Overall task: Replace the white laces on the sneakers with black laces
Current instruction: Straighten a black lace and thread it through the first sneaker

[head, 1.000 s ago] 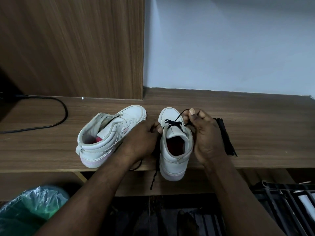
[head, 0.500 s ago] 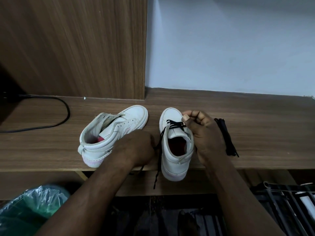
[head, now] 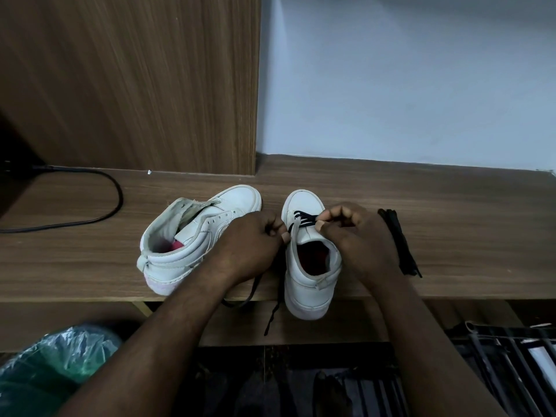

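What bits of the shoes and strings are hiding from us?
Head view: upright white sneaker, right-side eyelets behind right hand.
Head view: black lace, stretch inside left hand.
Head view: black cable, end cut by left edge.

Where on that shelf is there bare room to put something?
Bare shelf lies right of the spare laces, and between the cable and the tipped sneaker. Crowded middle: left hand and right hand hold the black lace on the upright sneaker.
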Motion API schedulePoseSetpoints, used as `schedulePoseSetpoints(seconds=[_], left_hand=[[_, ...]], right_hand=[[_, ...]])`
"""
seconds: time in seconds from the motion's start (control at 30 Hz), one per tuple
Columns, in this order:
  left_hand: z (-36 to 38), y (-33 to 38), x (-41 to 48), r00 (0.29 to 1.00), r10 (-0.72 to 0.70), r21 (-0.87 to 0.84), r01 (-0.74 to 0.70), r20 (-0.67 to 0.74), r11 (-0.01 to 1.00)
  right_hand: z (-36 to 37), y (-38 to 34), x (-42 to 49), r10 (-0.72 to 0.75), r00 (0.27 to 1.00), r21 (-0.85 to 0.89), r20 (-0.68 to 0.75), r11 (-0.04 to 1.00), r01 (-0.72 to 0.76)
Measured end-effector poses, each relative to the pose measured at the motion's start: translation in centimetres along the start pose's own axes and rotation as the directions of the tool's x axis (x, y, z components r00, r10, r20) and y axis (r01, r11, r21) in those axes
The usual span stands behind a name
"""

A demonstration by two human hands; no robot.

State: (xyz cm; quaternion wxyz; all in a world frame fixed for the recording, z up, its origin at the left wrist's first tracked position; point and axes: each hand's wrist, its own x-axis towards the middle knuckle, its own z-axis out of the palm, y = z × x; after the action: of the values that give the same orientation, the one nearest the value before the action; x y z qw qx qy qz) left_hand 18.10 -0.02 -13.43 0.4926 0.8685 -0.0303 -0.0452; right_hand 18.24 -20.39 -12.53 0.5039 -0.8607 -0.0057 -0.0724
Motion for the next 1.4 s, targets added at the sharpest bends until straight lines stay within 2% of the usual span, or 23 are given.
schedulePoseSetpoints(seconds=[0.1,0.2,0.27,0.43,0.6,0.7,0.8,0.87,0.97,1.17,1.27,1.4], left_hand=[[-0.2,0.0,0.0,1.0,0.021,0.153,-0.024,0.02,0.988],[-0.5,-0.1,0.0,0.997,0.011,0.373,-0.04,0.079,0.927],[-0.5,-0.1,0.0,0.995,-0.011,0.405,-0.031,0.101,0.914],[-0.6,0.1,-0.1,0.99,-0.049,0.357,-0.001,0.131,0.934],[-1.0,0.0,-0.3,0.99,-0.06,0.218,0.032,0.125,0.976],[-0.8,-0.1,-0.2,0.993,-0.104,-0.001,0.104,0.048,0.995],[-0.2,-0.1,0.2,0.98,-0.198,-0.224,0.194,0.003,0.955],[0.4,-0.1,0.4,0.986,-0.165,-0.209,0.158,-0.013,0.965],[1.0,-0.3,0.3,0.994,-0.097,-0.086,0.092,-0.053,0.992],[1.0,0.0,0.6,0.985,-0.126,0.007,0.127,-0.116,0.992],[0.6,0.5,0.7,0.974,-0.138,-0.028,0.135,-0.177,0.99],[0.1,0.6,0.6,0.969,-0.182,-0.103,0.167,-0.168,0.981]], right_hand=[[0.3,-0.3,-0.2,-0.044,0.995,-0.069,-0.086,0.997,0.038],[0.5,-0.8,-0.5,-0.132,0.987,-0.106,-0.091,0.987,0.122],[0.4,-1.0,-0.5,-0.156,0.984,-0.129,-0.087,0.981,0.144],[0.4,-0.8,-0.5,-0.143,0.986,-0.159,-0.085,0.979,0.128],[0.4,-1.0,-0.6,-0.171,0.981,-0.212,-0.089,0.966,0.149],[0.4,-1.1,-0.6,-0.171,0.982,-0.234,-0.08,0.961,0.148],[0.6,-1.1,-0.6,-0.161,0.984,-0.234,-0.075,0.962,0.139],[0.7,-1.0,-0.6,-0.152,0.985,-0.23,-0.079,0.964,0.13],[0.8,-0.7,-0.5,-0.136,0.986,-0.217,-0.098,0.97,0.112],[1.5,-0.2,-0.1,-0.081,0.991,-0.207,-0.104,0.977,0.058],[1.7,-0.1,-0.2,-0.071,0.993,-0.222,-0.099,0.974,0.048],[1.7,-0.2,-0.3,-0.071,0.994,-0.254,-0.089,0.966,0.046]])
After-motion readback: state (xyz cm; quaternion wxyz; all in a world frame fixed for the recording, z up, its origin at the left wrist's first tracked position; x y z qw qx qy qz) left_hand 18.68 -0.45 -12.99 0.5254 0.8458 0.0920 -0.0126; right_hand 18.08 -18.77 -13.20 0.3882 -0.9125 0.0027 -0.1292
